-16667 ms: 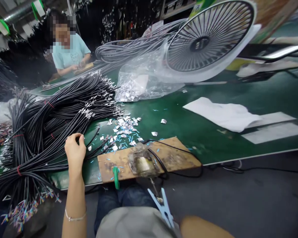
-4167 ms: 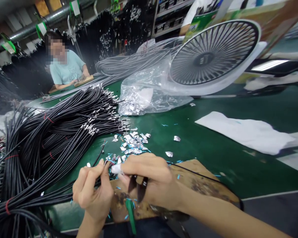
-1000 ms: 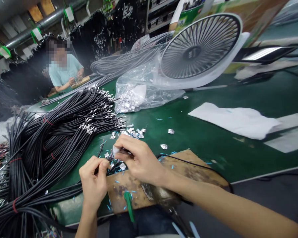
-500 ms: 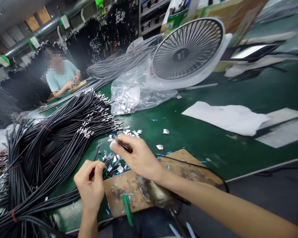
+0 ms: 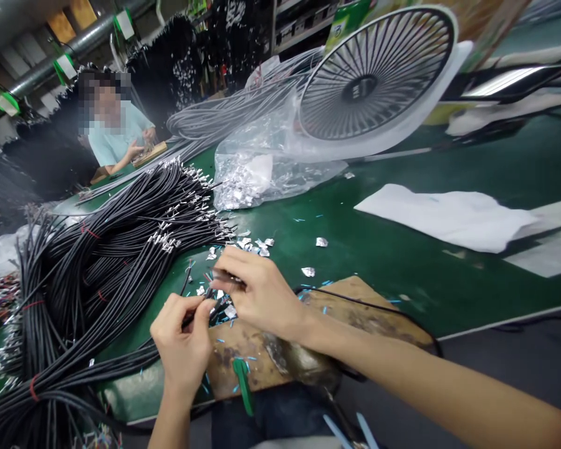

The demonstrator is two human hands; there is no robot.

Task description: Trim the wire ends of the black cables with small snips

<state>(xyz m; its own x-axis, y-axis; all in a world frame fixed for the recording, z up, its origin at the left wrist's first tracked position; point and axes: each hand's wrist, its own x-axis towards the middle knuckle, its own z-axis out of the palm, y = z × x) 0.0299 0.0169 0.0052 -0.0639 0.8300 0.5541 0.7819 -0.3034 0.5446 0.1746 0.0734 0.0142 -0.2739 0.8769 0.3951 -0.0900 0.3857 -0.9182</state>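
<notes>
My left hand [image 5: 184, 330] pinches a black cable [image 5: 209, 292] near its end, where thin coloured wires seem to stick out. Just to the right, my right hand [image 5: 266, 290] grips a dark, slim hand tool [image 5: 229, 276]; the fingers cover most of it, so its exact kind is hidden. The tool's tip is close to the cable end, but I cannot tell whether they touch. Foil scraps [image 5: 230, 310] and small blue bits lie beneath both hands. A large pile of black cables [image 5: 116, 249] with stripped, silvery ends spreads out on the left.
A worn wooden board [image 5: 355, 312] with a green-handled item [image 5: 243, 383] lies at the table's near edge. Farther back are a fan [image 5: 378, 81], a clear plastic bag [image 5: 280, 174] and white sheets [image 5: 449, 215]. A co-worker [image 5: 116, 134] sits across the green table [image 5: 402, 249].
My left hand has come up and right with the cable end, closer to my right hand. The right hand has shifted slightly, its tool now near the cable. The view has tilted a little.
</notes>
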